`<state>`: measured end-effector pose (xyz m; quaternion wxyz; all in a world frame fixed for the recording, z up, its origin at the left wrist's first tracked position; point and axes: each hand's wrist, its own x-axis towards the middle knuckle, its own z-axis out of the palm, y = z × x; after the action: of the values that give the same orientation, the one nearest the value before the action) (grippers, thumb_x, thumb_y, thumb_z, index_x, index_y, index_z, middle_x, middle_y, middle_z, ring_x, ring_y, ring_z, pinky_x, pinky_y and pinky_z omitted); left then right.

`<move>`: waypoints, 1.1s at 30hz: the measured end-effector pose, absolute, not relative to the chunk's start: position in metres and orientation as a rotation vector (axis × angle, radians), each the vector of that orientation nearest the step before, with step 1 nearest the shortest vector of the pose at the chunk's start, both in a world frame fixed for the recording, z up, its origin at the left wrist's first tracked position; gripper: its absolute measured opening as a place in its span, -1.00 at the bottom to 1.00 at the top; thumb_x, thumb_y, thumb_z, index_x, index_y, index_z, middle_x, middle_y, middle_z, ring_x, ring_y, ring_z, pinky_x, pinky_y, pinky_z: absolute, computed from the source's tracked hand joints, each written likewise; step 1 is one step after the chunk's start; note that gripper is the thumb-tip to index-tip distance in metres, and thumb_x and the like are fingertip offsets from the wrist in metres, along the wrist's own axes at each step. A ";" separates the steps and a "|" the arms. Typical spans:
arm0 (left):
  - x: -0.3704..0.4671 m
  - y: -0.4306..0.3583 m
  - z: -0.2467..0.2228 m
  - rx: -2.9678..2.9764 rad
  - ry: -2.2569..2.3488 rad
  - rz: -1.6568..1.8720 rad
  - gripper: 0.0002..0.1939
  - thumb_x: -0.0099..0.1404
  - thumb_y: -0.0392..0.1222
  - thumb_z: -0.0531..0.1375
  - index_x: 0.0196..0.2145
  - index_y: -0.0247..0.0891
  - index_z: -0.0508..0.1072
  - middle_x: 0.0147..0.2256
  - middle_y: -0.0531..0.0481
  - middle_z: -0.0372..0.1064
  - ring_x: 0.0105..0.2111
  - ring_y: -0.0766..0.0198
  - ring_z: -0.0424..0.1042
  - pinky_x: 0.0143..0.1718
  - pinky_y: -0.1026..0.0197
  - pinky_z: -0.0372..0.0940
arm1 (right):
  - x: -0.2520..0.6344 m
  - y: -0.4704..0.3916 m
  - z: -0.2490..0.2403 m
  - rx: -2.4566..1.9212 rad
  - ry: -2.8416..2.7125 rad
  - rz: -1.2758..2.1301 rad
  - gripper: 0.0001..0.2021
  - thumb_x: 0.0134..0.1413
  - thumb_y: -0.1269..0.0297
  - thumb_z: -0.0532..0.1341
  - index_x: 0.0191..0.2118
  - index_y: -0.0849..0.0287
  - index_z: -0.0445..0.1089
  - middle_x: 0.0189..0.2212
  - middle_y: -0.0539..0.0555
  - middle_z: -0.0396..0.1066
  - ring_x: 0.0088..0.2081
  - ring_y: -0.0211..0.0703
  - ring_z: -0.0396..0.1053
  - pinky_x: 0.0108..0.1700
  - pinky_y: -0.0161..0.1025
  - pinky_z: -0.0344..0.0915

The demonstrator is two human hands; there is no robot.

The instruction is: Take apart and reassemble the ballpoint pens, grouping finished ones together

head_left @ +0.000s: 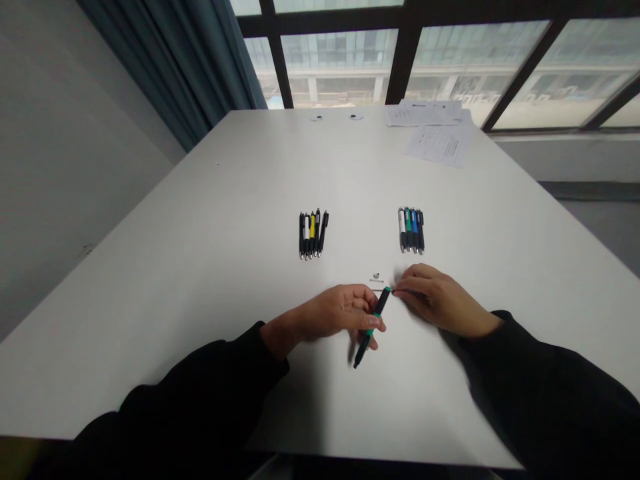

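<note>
My left hand (353,312) is closed around the barrel of a green and black pen (370,332), held at a slant just above the white table. The pen's green-ringed end points up toward my right hand (434,299). The fingertips of that hand are pinched together at the dark end of a thin rod that looks like a pen refill (377,291); part of it passes behind the pen. Just beyond lie a thin small spring-like piece (377,281) and a small metal tip (377,275).
A row of several pens (311,235), one yellow and one white, lies ahead to the left. Another row of pens (411,231), white, green, blue and black, lies ahead to the right. Printed papers (435,137) rest at the table's far right, by the window.
</note>
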<state>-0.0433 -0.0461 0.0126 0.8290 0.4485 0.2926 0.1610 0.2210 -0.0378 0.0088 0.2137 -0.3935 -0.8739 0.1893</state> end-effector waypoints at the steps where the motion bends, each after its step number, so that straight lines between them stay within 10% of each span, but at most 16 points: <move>1: -0.044 -0.046 0.013 0.951 0.619 0.340 -0.53 0.14 -0.03 0.46 -0.18 -0.32 0.36 -0.23 -0.14 0.52 -0.43 0.19 0.60 -0.45 0.25 0.42 | 0.219 -0.039 0.010 -1.092 -2.436 0.527 -0.83 0.35 0.27 0.17 -0.20 0.13 0.51 -0.27 0.19 0.46 -0.22 -0.01 0.43 -0.17 -0.11 0.37; 9: -0.048 -0.045 0.012 0.942 0.597 0.299 -0.53 0.13 -0.05 0.48 -0.18 -0.32 0.37 -0.23 -0.13 0.50 -0.40 0.18 0.61 -0.39 0.22 0.45 | 0.221 -0.041 0.013 -1.226 -1.955 1.067 -0.78 0.34 0.11 0.18 -0.25 0.15 0.38 -0.47 0.02 0.38 -0.49 -0.23 0.24 -0.45 -0.27 0.21; 20: -0.047 -0.047 0.009 1.001 0.633 0.293 -0.54 0.14 -0.02 0.47 -0.20 -0.32 0.36 -0.30 -0.10 0.53 -0.37 0.19 0.62 -0.33 0.21 0.46 | 0.225 -0.035 0.020 -1.034 -1.108 1.589 -0.66 -0.15 0.07 0.53 -0.35 0.12 0.45 -0.51 -0.04 0.29 -0.53 -0.28 0.17 -0.50 -0.26 0.13; 33: -0.047 -0.048 0.011 1.011 0.643 0.294 -0.54 0.13 0.00 0.47 -0.21 -0.31 0.37 -0.30 -0.09 0.53 -0.36 0.19 0.61 -0.32 0.20 0.46 | 0.230 -0.027 0.011 -1.024 -1.140 1.522 -0.68 0.07 0.01 0.41 -0.38 0.09 0.34 -0.42 0.00 0.31 -0.47 -0.24 0.23 -0.46 -0.24 0.24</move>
<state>-0.0470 -0.0481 0.0110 0.8158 0.4739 0.3015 0.1381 0.2298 -0.0271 0.0108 0.4715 -0.4181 -0.4653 0.6216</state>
